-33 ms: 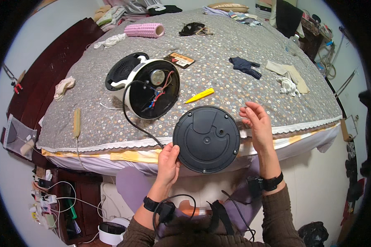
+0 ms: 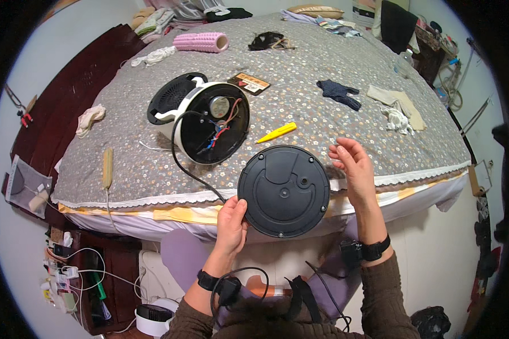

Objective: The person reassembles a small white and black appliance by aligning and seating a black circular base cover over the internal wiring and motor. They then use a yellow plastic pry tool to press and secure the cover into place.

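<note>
My left hand point(image 2: 232, 217) grips the lower left edge of a round black plastic base cover point(image 2: 266, 195), which faces up with screws around its rim. A black cord runs from beside this hand to the opened white appliance point(image 2: 178, 127) on the bed. Its dark inside shows a round metal motor point(image 2: 219, 106) and red and blue wires point(image 2: 216, 135). To the right of the cover, my right hand point(image 2: 353, 164) is raised apart from it, fingers loosely bent and spread, with nothing visible in them. Beyond the cover lies a yellow pen-shaped tool point(image 2: 277, 133).
The bed has a patterned grey cover point(image 2: 300, 73). On it lie a pink foam roller point(image 2: 201, 42), a flat card-like item point(image 2: 249, 83), dark blue cloth point(image 2: 339, 93) and a beige stick-like device point(image 2: 107, 169). White cables point(image 2: 103, 272) hang at lower left.
</note>
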Action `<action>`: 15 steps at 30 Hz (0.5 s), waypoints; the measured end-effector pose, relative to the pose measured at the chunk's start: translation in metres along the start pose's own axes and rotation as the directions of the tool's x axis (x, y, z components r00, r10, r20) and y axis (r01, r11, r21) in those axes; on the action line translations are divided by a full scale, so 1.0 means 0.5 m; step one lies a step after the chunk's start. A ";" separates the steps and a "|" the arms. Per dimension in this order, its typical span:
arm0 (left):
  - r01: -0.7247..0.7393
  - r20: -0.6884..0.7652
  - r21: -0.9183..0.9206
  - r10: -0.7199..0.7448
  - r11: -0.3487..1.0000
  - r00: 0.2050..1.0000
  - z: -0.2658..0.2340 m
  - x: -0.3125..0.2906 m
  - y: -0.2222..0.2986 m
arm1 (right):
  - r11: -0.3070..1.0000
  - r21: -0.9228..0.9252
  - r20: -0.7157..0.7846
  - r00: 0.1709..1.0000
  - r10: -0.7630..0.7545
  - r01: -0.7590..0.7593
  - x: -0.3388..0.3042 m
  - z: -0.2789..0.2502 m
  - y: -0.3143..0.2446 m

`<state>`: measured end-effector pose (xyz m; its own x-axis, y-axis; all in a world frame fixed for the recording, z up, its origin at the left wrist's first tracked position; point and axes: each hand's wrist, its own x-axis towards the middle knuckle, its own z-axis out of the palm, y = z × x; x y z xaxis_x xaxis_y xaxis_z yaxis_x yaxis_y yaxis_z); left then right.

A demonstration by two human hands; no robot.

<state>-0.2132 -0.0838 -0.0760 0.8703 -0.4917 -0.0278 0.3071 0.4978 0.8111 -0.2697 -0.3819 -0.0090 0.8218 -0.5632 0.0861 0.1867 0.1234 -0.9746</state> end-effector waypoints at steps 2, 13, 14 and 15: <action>-0.014 0.017 -0.013 0.014 1.000 1.000 -0.008 0.004 0.010 | 0.999 -0.041 0.060 0.998 -0.031 0.034 0.018 0.027 -0.011; -0.131 -0.057 0.007 0.131 0.991 0.990 0.003 0.049 0.048 | 0.975 -0.110 0.117 0.977 -0.178 0.191 0.037 0.127 0.007; -0.141 -0.057 0.005 0.141 0.990 0.988 0.004 0.054 0.052 | 0.969 -0.109 0.100 0.972 -0.213 0.224 0.035 0.129 0.015; -0.149 -0.044 0.011 0.149 0.989 0.988 0.003 0.058 0.056 | 0.965 -0.116 0.071 0.971 -0.229 0.236 0.032 0.131 0.022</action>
<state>-0.1797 -0.0853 -0.0532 0.9224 -0.3802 0.0676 0.1700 0.5571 0.8129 -0.2191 -0.3361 -0.0050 0.7932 -0.5174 0.3211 0.3114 -0.1085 -0.9441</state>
